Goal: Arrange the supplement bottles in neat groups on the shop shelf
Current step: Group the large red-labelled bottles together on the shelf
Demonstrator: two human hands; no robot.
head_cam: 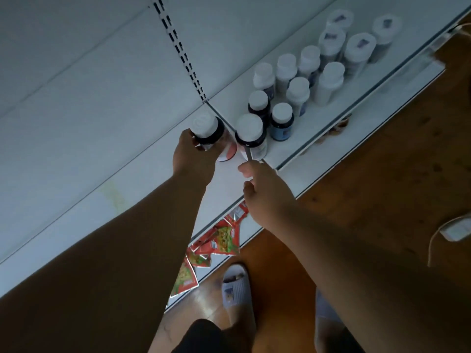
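My left hand (193, 159) grips a dark supplement bottle (209, 131) with a white cap and a red-and-white label, standing on the white shelf (142, 174) near the seam between two boards. Just right of it stands a second dark bottle (251, 136) with a white cap. My right hand (265, 189) hovers just in front of that bottle with loosely curled fingers, holding nothing; the fingertips are close to its base. Further right, several white-capped bottles (298, 93) stand in loose rows, and a group with labelled lids (356, 49) stands at the far end.
A slotted upright (178, 47) runs up the back panel. Red snack packets (224, 240) lie on a lower shelf below the front edge. A foot in a grey slipper (235, 289) stands on the wooden floor (369, 161). A white cable and plug (456, 229) lie at right.
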